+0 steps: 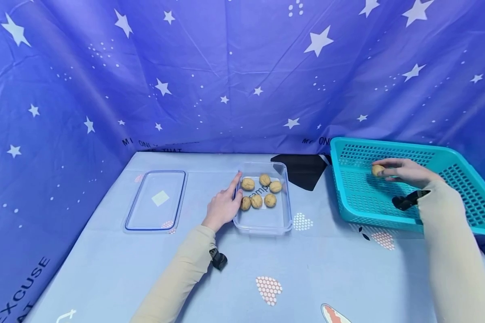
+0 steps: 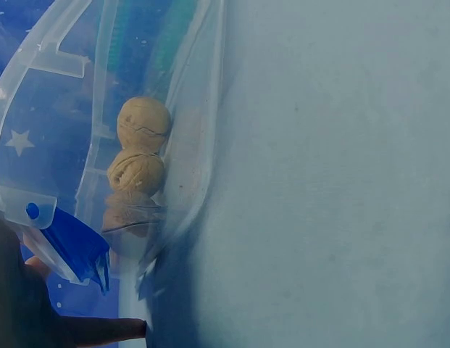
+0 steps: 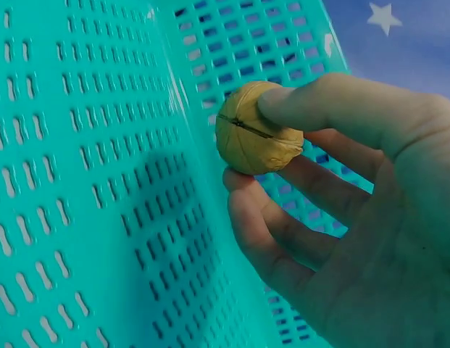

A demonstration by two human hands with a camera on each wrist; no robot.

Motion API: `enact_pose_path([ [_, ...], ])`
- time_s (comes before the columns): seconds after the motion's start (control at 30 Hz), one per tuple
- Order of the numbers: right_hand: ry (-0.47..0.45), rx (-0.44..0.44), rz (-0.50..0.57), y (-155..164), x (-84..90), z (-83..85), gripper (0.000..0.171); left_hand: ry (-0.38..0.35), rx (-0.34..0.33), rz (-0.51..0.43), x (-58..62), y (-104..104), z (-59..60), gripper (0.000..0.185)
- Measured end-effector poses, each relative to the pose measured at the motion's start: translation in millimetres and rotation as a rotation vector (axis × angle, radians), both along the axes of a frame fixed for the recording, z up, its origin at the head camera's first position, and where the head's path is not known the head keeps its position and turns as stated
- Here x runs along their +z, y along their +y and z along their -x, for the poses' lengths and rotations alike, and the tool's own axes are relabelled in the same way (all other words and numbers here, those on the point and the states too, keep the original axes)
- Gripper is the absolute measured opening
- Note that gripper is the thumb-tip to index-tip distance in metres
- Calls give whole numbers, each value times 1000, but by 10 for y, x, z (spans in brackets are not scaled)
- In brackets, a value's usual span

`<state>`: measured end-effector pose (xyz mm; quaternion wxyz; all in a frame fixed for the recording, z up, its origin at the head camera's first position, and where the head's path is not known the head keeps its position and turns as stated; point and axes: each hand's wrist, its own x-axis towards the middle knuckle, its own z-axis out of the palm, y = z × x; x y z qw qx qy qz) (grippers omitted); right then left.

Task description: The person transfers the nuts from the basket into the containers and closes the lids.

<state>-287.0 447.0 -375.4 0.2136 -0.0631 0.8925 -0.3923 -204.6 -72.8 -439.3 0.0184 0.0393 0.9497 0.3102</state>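
In the head view, my right hand [image 1: 408, 172] is over the turquoise basket [image 1: 349, 211] and pinches a walnut [image 3: 257, 130] between thumb and fingertips. The seam of its shell shows in the right wrist view. My left hand [image 1: 224, 204] rests at the left wall of a clear plastic box [image 1: 262, 222], index finger straight along the rim and thumb apart from it. Inside the box lie several walnuts [image 1: 270, 200], grouped toward the back and left. A blue latch flap [image 2: 76, 243] hangs from the box beside the left hand in the left wrist view.
A clear lid [image 1: 155, 202] with a blue seal lies flat left of the box. A black patch [image 1: 303, 170] shows on the cloth between box and basket. The starry blue curtain [image 1: 226, 67] closes off the back and left of the table [image 1: 234, 278].
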Motion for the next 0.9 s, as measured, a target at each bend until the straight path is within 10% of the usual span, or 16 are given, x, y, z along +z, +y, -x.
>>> enact_pose_path([
  [0.9, 162, 93, -17, -539, 438, -210, 53, -3, 3, -9, 26, 6, -16, 53],
])
